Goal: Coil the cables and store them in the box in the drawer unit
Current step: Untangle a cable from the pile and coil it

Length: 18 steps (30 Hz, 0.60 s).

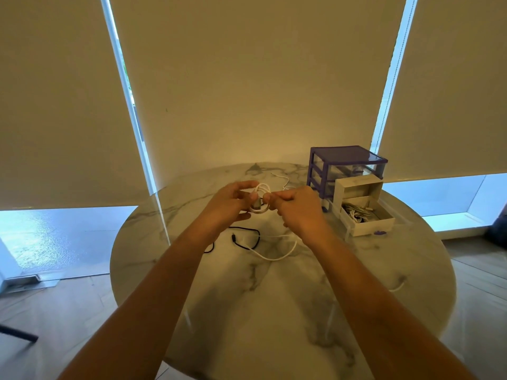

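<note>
Cables are mid-coiling: both hands, left [233,200] and right [295,207], pinch a white cable [262,198] loop at frame centre. Judging ahead, the finished coil goes into the open box [367,215] at right.

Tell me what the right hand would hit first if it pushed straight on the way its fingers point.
The right hand points leftward at the coiled white cable pinched in the left hand; it would probably meet that coil first, though depth is unclear.
</note>
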Tool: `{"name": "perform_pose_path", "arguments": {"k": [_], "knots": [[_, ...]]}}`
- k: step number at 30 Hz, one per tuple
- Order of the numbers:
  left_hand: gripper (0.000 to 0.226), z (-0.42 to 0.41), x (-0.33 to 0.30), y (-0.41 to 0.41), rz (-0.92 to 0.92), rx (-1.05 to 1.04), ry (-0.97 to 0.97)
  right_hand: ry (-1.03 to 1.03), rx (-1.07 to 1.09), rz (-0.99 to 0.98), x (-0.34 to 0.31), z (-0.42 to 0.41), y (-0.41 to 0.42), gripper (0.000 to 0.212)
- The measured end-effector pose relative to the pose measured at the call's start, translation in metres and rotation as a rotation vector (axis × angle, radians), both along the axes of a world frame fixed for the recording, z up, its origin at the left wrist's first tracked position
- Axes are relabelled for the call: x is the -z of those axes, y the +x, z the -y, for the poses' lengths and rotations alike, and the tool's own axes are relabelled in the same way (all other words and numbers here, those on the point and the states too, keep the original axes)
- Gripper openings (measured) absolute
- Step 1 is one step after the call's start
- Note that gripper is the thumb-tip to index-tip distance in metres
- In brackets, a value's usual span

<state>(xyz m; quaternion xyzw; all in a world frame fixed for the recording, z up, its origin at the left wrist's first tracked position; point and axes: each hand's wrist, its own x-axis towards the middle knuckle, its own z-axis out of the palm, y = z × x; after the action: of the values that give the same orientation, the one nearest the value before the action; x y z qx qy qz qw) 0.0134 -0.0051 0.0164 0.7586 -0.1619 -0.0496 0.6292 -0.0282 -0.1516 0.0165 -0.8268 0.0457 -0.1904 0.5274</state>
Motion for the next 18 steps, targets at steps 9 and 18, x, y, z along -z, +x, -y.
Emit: {"name": "perform_pose_path", "arguments": {"k": [9,18], "knots": [[0.023,-0.012,0.002,-0.002,0.029,0.023,0.146,-0.104,0.073,0.008,0.002,-0.001,0.003,0.016],[0.014,-0.011,0.016,0.000,-0.007,-0.065,-0.169,-0.140,0.106,0.065,0.009,-0.008,0.001,0.022]]}}
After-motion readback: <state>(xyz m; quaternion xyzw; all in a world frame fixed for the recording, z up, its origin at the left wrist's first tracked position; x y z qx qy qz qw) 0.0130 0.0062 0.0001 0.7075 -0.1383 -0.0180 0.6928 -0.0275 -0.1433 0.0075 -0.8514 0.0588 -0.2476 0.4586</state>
